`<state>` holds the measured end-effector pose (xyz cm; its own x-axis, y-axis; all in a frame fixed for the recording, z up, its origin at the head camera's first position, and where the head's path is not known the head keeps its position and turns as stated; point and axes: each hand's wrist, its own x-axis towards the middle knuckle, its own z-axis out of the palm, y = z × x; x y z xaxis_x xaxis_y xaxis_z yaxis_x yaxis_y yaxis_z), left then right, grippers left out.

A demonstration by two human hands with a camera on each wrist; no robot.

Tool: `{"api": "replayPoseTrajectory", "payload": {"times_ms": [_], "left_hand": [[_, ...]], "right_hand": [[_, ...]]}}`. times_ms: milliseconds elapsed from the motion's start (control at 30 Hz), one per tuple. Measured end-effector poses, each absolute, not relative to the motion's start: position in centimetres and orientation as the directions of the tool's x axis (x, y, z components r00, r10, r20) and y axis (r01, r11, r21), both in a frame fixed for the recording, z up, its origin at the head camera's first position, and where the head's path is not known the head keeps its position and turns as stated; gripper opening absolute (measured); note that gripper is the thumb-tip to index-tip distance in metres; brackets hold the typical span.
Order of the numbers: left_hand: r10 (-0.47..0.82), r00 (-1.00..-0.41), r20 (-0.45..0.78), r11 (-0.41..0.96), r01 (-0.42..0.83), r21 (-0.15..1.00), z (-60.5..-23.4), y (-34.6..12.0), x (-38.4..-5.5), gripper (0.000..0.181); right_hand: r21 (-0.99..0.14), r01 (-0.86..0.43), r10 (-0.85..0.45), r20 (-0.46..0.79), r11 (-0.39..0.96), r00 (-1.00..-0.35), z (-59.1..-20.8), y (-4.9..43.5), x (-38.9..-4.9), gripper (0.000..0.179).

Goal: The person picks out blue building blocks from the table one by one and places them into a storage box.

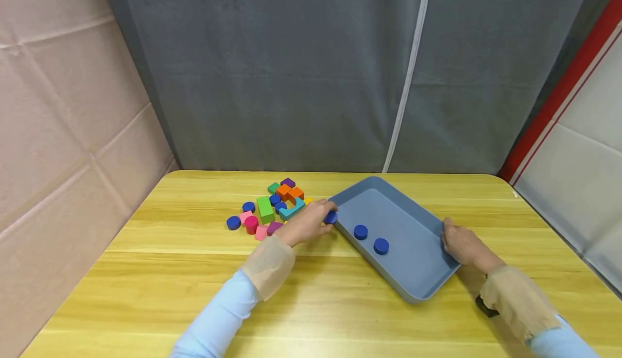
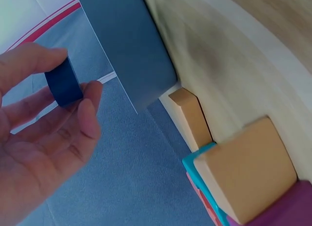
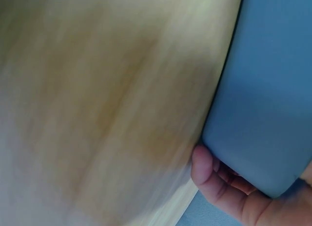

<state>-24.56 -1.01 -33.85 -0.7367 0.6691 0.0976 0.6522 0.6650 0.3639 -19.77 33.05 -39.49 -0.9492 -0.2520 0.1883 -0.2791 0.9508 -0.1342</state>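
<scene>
My left hand (image 1: 307,223) pinches a blue disc (image 2: 65,83) between thumb and fingertips. In the head view that disc overlaps the left rim of a grey-blue tray (image 1: 413,258). Two more blue discs, a nearer one (image 1: 381,246) and a farther one (image 1: 360,232), lie flat inside the tray along its left side. On the tray's right side, my right hand (image 1: 466,245) grips the wall close to the near corner. The right wrist view has its fingers (image 3: 214,184) curled at the outside of the tray, with the thumb mostly out of frame.
Left of the tray, a loose group of blocks spreads over the wooden table (image 1: 146,293): a green block (image 1: 265,209), a turquoise arch (image 1: 291,210), a red cylinder (image 1: 251,224), orange blocks and several blue discs. A grey curtain (image 1: 291,77) hangs behind the far edge.
</scene>
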Motion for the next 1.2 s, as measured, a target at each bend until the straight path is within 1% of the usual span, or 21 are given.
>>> {"api": "replayPoseTrajectory", "payload": {"times_ms": [433, 800, 933, 1200], "left_hand": [[0.662, -0.733, 0.153, 0.650, 0.664, 0.370, -34.0, 0.7, -25.3, 0.032], [0.640, -0.765, 0.077, 0.686, 0.613, 0.393, -34.4, 2.0, -26.4, 0.036], [0.645, -0.760, 0.082, 0.682, 0.621, 0.385, -34.6, 2.5, -27.0, 0.036], [0.661, -0.745, 0.090, 0.680, 0.644, 0.351, -35.0, 3.2, -28.0, 0.033]], "right_hand": [[-0.141, -0.270, -0.244, 0.175, 0.953, -0.954, -39.4, 33.1, -19.9, 0.011], [-0.140, -0.255, -0.232, 0.163, 0.957, -0.959, -39.4, 33.1, -19.8, 0.010], [-0.128, -0.237, -0.216, 0.158, 0.963, -0.963, -39.4, 32.9, -19.9, 0.009], [-0.136, -0.251, -0.226, 0.174, 0.958, -0.958, -39.2, 32.7, -19.7, 0.009]]}}
